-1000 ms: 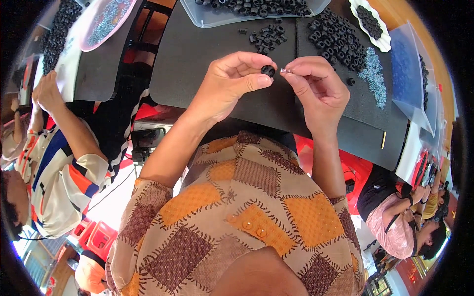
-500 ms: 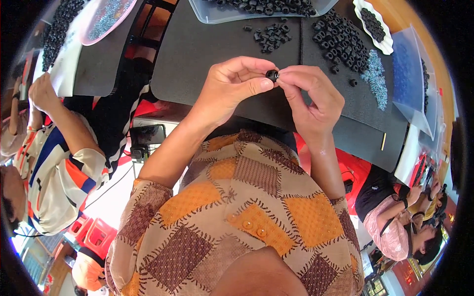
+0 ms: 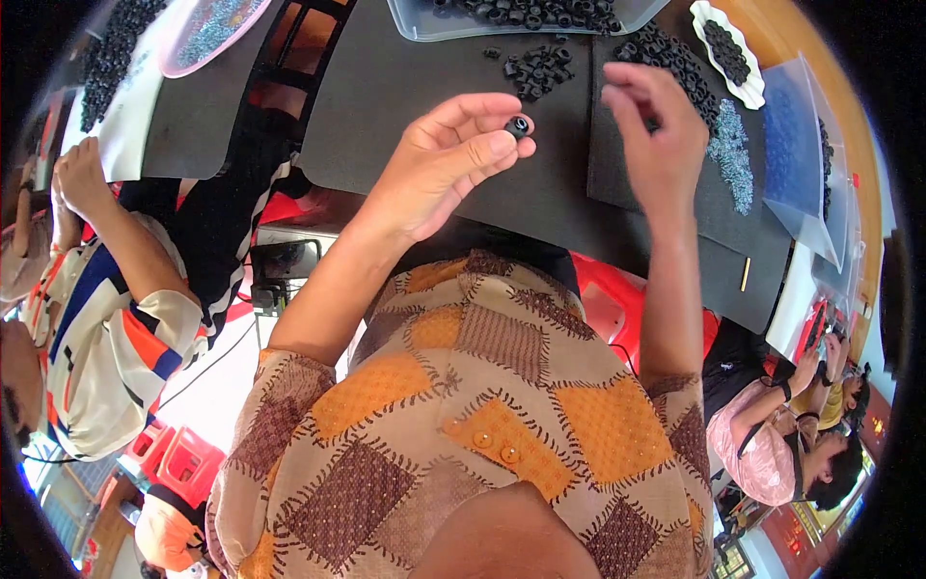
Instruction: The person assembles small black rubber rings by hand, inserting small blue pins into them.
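Between thumb and fingers, my left hand point(image 3: 439, 159) pinches a small round black part point(image 3: 518, 125) with a pale ring showing in its end. My right hand point(image 3: 658, 135) is apart from it, raised by the pile of black hollow parts point(image 3: 666, 63). Its thumb and forefinger tips stand a little apart with nothing visible between them; the other fingers are curled and slightly blurred. A smaller heap of black parts point(image 3: 540, 72) lies beyond my left hand. Right of my right hand is a heap of tiny light-blue translucent pieces point(image 3: 731, 159).
A clear bin point(image 3: 521, 34) of black parts stands at the far edge of the dark table point(image 3: 386, 106). A white scalloped dish point(image 3: 749, 96), a clear plastic box point(image 3: 796, 145) and a thin brass-coloured stick point(image 3: 746, 274) are at the right. People sit on both sides.
My right hand has let go of the black part and moved right and away from me toward the pile. My left hand keeps the part, slightly farther out and turned.
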Demonstrator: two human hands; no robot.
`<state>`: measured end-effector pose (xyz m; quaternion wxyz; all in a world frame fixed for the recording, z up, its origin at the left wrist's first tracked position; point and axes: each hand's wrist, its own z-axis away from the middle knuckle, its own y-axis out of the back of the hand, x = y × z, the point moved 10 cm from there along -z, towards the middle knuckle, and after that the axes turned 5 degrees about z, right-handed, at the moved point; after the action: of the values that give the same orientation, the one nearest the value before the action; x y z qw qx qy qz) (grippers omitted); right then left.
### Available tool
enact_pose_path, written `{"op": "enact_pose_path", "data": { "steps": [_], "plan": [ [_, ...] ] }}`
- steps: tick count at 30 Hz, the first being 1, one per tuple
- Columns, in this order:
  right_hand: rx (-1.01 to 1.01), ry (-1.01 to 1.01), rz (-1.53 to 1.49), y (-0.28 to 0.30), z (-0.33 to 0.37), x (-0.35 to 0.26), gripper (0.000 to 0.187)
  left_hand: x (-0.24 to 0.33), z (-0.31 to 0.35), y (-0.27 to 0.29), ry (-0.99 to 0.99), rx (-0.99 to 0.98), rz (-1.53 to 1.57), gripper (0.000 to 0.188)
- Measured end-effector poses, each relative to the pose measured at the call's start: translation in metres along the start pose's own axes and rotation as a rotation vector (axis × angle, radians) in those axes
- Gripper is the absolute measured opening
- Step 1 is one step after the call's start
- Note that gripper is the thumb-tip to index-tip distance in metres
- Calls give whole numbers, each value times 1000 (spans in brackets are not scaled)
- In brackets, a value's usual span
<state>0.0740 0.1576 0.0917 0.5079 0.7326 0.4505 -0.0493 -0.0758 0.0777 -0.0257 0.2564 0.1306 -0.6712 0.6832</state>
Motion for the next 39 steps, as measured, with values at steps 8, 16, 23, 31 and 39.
{"op": "enact_pose_path", "data": {
  "steps": [8,16,23,31,39],
  "plan": [
    [-225,142,394,-39,-21,18,13,10,1,12,-36,36,45,33],
    [-311,145,341,-57,-19,21,13,6,0,3,-31,-15,34,32],
    [-258,-153,-274,-28,5,9,17,3,1,-1,-34,-16,-108,31],
    [-183,-206,-725,-22,41,2,16,-4,-7,-18,-61,-4,-224,29],
    [-127,-242,-833,-22,47,7,17,-6,-10,-18,-99,2,-274,29]
  ]
}}
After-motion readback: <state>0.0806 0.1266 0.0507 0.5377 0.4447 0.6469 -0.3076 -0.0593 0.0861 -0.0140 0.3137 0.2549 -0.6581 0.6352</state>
